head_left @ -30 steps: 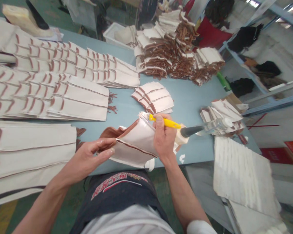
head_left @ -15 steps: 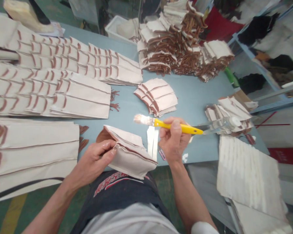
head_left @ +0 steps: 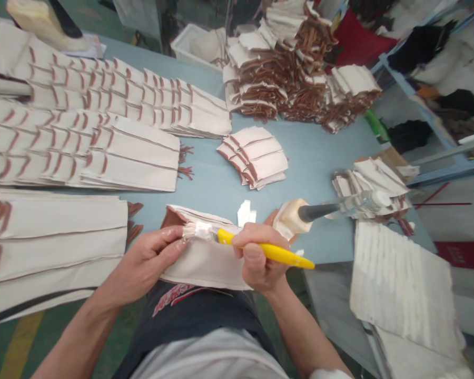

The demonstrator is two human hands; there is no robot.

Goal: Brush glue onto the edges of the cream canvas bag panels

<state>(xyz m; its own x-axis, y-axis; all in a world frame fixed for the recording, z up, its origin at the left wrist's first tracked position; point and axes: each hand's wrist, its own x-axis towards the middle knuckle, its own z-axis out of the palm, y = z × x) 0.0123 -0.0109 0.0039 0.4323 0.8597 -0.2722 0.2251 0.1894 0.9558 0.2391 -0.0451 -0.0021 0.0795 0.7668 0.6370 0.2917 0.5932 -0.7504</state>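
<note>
My right hand (head_left: 256,255) is closed round a yellow-handled brush (head_left: 260,248). Its white bristles rest on the upper left edge of a cream fabric piece with brown trim (head_left: 205,260). This piece lies at the near edge of the blue table (head_left: 319,152), partly over my lap. My left hand (head_left: 150,258) pinches the left end of the same piece, fingertips right beside the bristles. A glue-caked pot with a dark handle (head_left: 296,216) stands just right of my right hand.
Long rows of overlapped cream pieces (head_left: 82,137) cover the left of the table. A small fan of pieces (head_left: 256,155) lies mid-table and a tall heap (head_left: 292,73) at the back. More pieces (head_left: 369,184) and white sheets (head_left: 398,279) lie at the right.
My right hand lifted the brush off the piece, then brought it back down and to the left onto the edge by my left fingers. The piece now lies flatter.
</note>
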